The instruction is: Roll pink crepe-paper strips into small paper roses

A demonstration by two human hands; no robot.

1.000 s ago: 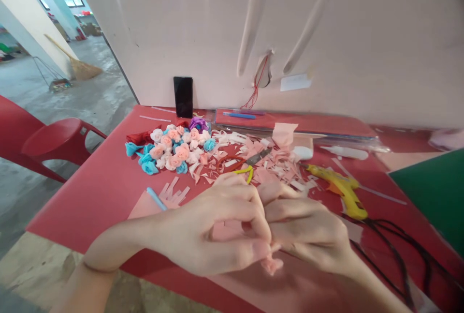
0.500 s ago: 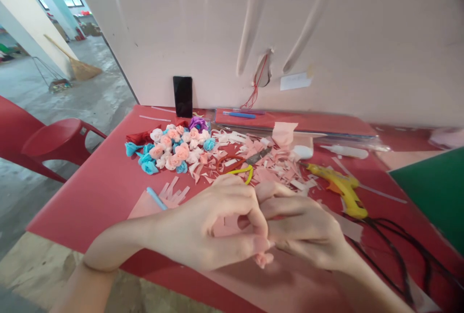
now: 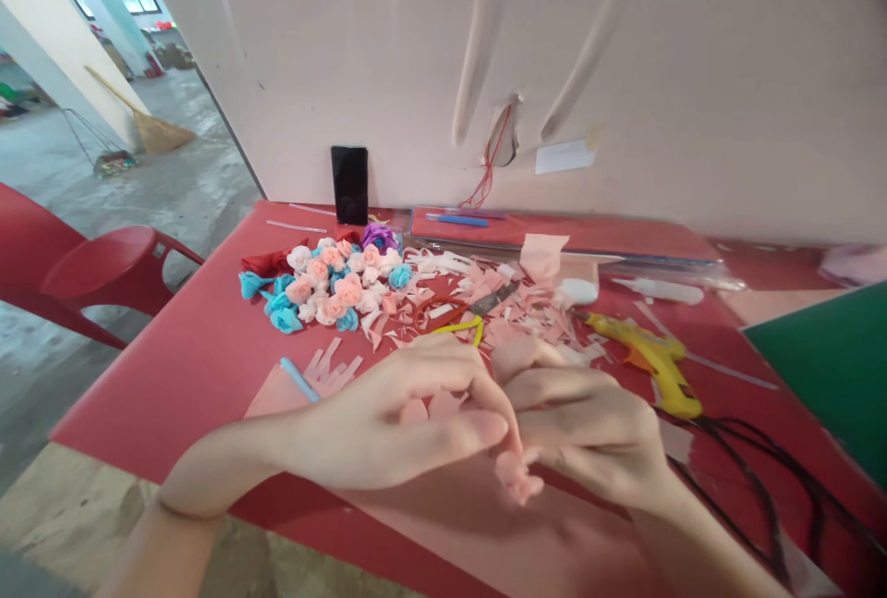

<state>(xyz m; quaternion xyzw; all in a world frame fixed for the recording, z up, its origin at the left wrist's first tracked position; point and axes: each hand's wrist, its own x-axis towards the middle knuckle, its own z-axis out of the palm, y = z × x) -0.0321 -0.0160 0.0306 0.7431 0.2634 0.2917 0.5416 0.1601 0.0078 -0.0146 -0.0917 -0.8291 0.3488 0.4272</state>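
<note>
A small pink paper flower (image 3: 517, 478) is pinched at the fingertips between my two hands, above the front of the red table. My left hand (image 3: 408, 422) has its fingers curled, the index fingertip pressing the flower and the thumb lying just above it. My right hand (image 3: 589, 432) is closed round the flower's back side, its lower fingers folded. The flower's base is hidden behind the fingers. Beneath the hands lies a sheet of pink paper (image 3: 443, 515). Beyond them are scissors (image 3: 478, 304) with yellow and red-orange handles among pink and white paper scraps (image 3: 533, 302).
Finished paper flowers (image 3: 333, 284) in pink, white and blue are heaped at left. A yellow glue gun (image 3: 658, 362) with a black cable lies at right, near a green board (image 3: 832, 367). A phone (image 3: 350, 184) leans on the white panel behind. A red chair (image 3: 103, 270) stands left.
The flower has shifted slightly right and up, and more of it shows. My left thumb has drawn back from it, while the index finger reaches further down. Things on the table stay put.
</note>
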